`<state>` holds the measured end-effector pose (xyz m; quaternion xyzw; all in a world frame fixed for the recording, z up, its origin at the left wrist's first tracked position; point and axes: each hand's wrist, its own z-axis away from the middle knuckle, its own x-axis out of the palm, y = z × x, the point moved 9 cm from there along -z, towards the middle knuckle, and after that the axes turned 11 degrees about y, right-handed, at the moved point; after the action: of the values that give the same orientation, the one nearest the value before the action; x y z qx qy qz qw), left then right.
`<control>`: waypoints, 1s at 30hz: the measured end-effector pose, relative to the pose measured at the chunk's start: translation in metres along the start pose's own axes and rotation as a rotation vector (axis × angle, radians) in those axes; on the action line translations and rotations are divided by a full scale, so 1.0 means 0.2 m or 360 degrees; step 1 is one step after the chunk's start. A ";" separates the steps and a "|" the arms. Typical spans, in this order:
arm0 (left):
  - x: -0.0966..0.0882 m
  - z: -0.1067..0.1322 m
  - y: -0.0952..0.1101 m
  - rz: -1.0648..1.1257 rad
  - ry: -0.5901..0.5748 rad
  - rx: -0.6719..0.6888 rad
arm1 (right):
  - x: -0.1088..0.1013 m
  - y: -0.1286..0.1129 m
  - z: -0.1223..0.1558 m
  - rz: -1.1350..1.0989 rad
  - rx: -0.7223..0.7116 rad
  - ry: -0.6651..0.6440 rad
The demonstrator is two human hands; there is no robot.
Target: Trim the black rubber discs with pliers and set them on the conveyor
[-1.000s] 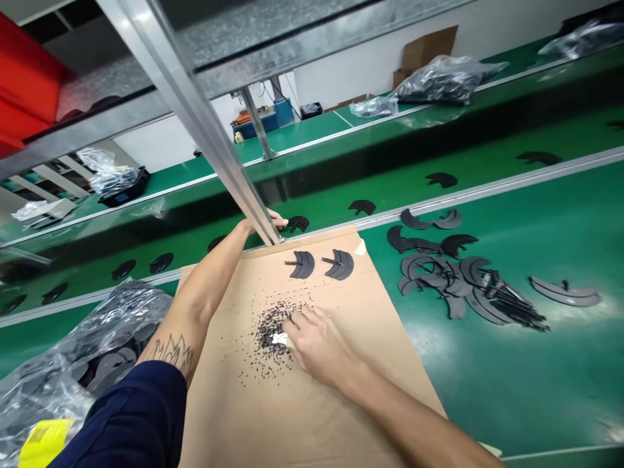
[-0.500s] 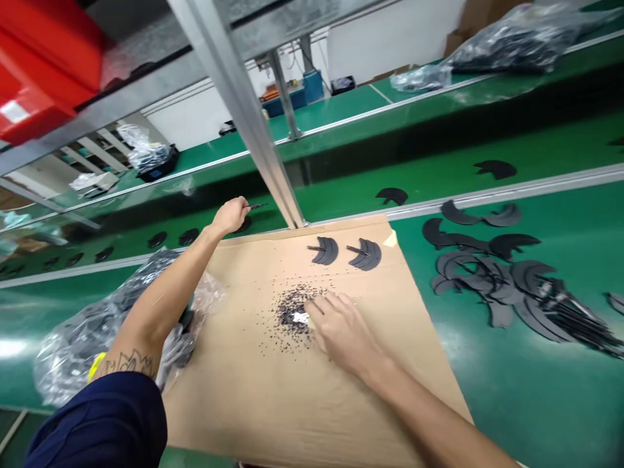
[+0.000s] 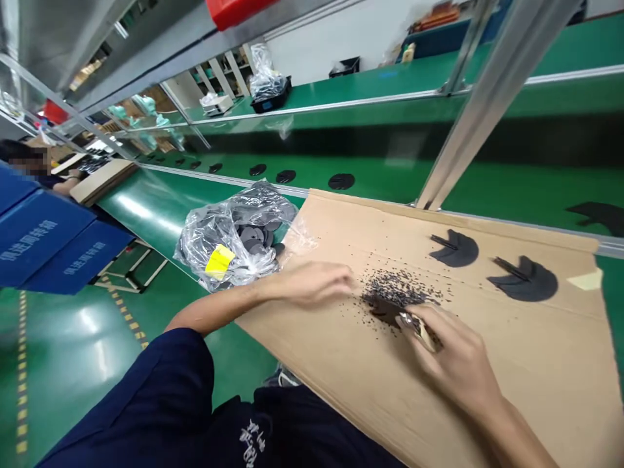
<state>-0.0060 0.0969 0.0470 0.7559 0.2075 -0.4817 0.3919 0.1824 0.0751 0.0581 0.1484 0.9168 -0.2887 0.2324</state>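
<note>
My right hand (image 3: 455, 348) is closed around a small tool (image 3: 412, 323) with silver metal and a beige part; its kind is partly hidden by the fingers. Just left of it lies a dark strip or shadow I cannot make out. To the left, my left hand (image 3: 314, 283) hovers over the cardboard sheet (image 3: 331, 364), its fingers curled together and blurred at the tips. Whatever they may hold does not show. Small black scraps (image 3: 397, 286) are scattered between the hands. Beyond my right hand lie two black curved pieces with stems, one (image 3: 458, 250) nearer and another (image 3: 531, 279) farther right.
A clear plastic bag (image 3: 209, 227) of dark pieces, with a yellow label, lies left of the cardboard. Several black discs (image 3: 341, 181) sit along the green belt behind. A metal post (image 3: 492, 110) rises at the back right. Blue boxes (image 3: 73, 253) and a person (image 3: 58, 182) are at far left.
My left hand has drawn back from the belt to the cardboard near the scraps. My right hand stays by the scraps with its tool. The view has turned left.
</note>
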 end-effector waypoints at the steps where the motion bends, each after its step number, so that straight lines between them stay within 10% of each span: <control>1: -0.08 0.04 -0.10 -0.0066 0.0012 -0.0096 | -0.01 0.01 0.00 0.0032 0.0034 0.0037; 6: -0.37 0.23 -0.65 -0.0522 -0.0333 -0.0738 | -0.07 0.09 -0.02 0.0113 0.0291 0.0181; 11: -0.33 0.28 -0.76 -0.0452 -0.0475 -0.0870 | -0.08 0.13 -0.01 0.0079 0.0476 0.0174; 18: -0.39 0.17 -0.73 -0.0359 -0.0138 -0.0793 | -0.07 0.18 0.02 -0.0039 0.0741 0.0171; 22: -0.46 0.09 -0.61 0.0363 0.0654 -0.0864 | -0.06 0.21 0.05 -0.0147 0.0927 0.0142; 24: -0.39 0.06 -0.52 0.0920 0.0943 -0.0895 | -0.05 0.23 0.07 -0.0224 0.1030 0.0126; 30: 0.06 -0.08 -0.18 0.1549 0.0993 -0.0906 | -0.01 0.26 0.13 -0.0525 0.1337 0.0140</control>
<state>-0.0159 0.1311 0.0271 0.7346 0.0648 0.0675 0.6721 0.2146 0.1001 0.0162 0.0938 0.7406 -0.6623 0.0638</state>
